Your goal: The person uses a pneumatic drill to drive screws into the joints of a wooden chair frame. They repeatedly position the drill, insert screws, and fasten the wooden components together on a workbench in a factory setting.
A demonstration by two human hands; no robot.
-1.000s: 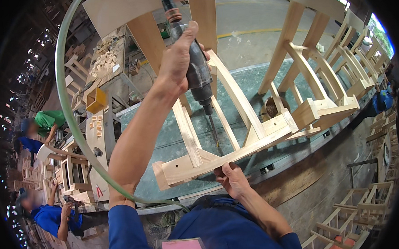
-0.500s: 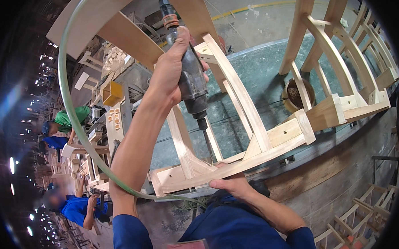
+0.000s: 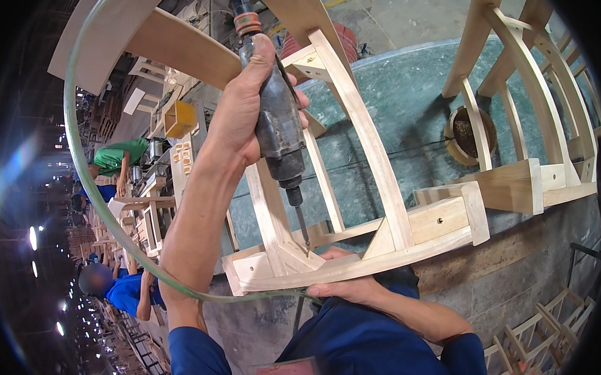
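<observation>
My left hand (image 3: 244, 116) is shut around a dark pneumatic screwdriver (image 3: 279, 131) held upright, bit pointing down. The bit's tip (image 3: 306, 244) touches the corner block inside a pale wooden chair frame (image 3: 374, 177) that lies on the green-topped bench (image 3: 411, 109). My right hand (image 3: 348, 289) grips the frame's curved front rail from below, close to my body. A green air hose (image 3: 78, 170) runs from the tool's top in a wide loop round my left arm.
A second wooden chair frame (image 3: 515, 178) stands to the right on the bench, with a round brown container (image 3: 462, 133) behind it. Other workers in green (image 3: 115, 159) and blue (image 3: 127, 289) are at benches on the left. More frames (image 3: 541, 331) are stacked at lower right.
The view has closed in on the frame. The screwdriver has come down, and its bit now rests on the corner block. My right hand has stayed on the front rail.
</observation>
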